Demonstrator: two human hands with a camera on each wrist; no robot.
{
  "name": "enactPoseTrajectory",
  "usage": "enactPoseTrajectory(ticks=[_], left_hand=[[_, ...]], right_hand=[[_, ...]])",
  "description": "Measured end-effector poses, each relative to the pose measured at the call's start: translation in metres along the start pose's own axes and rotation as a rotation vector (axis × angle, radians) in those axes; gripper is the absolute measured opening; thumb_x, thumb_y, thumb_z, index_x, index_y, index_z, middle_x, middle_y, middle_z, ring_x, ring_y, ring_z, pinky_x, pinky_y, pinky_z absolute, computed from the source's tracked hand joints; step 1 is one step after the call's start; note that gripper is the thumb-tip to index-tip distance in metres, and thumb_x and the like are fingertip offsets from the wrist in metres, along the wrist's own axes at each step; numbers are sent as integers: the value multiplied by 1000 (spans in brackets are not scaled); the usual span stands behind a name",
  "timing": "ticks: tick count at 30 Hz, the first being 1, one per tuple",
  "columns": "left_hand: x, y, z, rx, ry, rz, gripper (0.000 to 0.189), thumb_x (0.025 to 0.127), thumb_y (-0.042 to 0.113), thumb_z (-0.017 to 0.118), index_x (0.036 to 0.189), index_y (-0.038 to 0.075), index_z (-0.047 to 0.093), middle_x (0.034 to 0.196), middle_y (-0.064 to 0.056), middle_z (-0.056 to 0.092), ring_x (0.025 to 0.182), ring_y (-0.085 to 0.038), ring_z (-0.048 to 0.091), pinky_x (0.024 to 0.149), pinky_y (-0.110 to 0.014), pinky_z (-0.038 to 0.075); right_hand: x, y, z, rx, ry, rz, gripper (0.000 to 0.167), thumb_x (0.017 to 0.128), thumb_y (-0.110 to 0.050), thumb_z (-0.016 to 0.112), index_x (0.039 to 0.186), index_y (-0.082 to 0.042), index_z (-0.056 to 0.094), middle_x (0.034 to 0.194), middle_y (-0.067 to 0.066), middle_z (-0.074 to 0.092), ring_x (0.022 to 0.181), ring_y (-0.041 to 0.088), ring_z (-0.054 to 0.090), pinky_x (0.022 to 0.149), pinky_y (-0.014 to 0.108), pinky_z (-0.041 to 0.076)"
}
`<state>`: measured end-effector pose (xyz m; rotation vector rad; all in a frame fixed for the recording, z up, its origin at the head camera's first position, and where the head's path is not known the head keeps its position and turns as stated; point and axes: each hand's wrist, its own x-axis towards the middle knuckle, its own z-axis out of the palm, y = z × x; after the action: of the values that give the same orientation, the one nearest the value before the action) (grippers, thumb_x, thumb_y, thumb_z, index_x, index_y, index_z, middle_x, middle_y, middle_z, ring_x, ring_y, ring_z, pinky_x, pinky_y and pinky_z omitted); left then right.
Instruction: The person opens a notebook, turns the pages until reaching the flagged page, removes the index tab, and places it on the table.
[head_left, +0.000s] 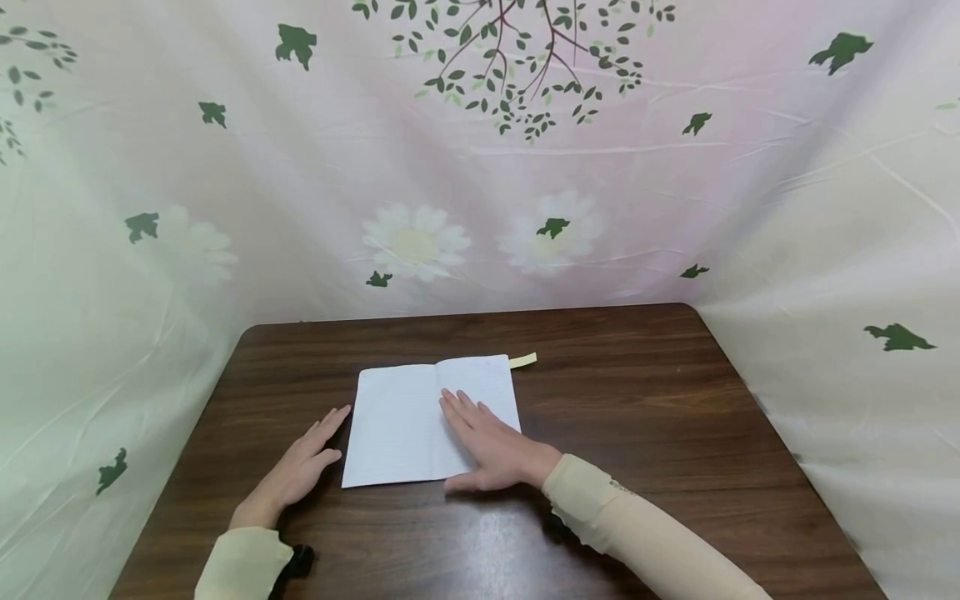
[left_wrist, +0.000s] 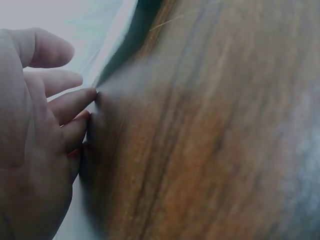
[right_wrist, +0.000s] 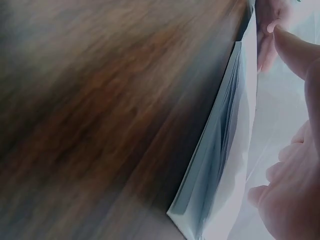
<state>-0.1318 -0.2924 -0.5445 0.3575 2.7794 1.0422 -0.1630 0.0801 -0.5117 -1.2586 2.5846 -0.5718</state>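
Note:
An open notebook (head_left: 392, 425) with faintly lined white pages lies on the brown table, its spine near the middle. My right hand (head_left: 491, 446) is over the right page with its fingers fairly straight, pointing up and left, and its thumb near the lower edge. Whether the palm touches the paper I cannot tell. To the left of the notebook, my left hand (head_left: 296, 468) is low over the table, fingers extended toward the left page's edge and holding nothing. The right wrist view shows the notebook's stacked page edges (right_wrist: 220, 130) beside my right hand (right_wrist: 295, 185).
A pale yellow strip (head_left: 522, 361) sticks out past the notebook's upper right corner. The wood-grain table (head_left: 637, 408) has rounded far corners. Printed cloth (head_left: 480, 183) with leaves, daisies and green birds hangs behind the table and along both sides.

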Motion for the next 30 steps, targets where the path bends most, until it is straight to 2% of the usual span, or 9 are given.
enactPoseTrajectory(ticks=[8, 15, 23, 30], left_hand=[[-1, -3, 4, 57, 34, 48, 70, 102, 20, 61, 166, 11, 33, 170, -16, 33, 158, -43, 24, 125, -60, 20], [1, -5, 5, 83, 11, 62, 71, 99, 20, 65, 164, 11, 37, 171, -12, 33, 159, -41, 23, 124, -66, 18], [1, -5, 5, 108, -16, 51, 74, 95, 16, 67, 164, 13, 39, 172, -9, 30, 160, -40, 21, 125, -65, 17], [2, -7, 5, 123, -11, 65, 77, 92, 15, 68, 164, 11, 39, 172, -9, 30, 160, -40, 22, 124, -65, 20]], right_hand=[[-7, 6, 0, -7, -4, 21, 117, 94, -62, 70, 168, -2, 2, 177, 15, -2, 163, 37, 4, 127, 61, 19], [-11, 13, 0, -10, 0, 44, 115, 94, -62, 70, 168, -1, 7, 177, 15, -1, 163, 37, 6, 127, 61, 19], [-18, 23, -1, -14, 20, 55, 116, 93, -63, 70, 168, -1, 8, 177, 15, -1, 163, 38, 5, 127, 61, 19], [-31, 40, -6, -44, 13, 119, 115, 93, -67, 67, 168, 0, 9, 176, 19, 0, 163, 40, 3, 127, 61, 17]])
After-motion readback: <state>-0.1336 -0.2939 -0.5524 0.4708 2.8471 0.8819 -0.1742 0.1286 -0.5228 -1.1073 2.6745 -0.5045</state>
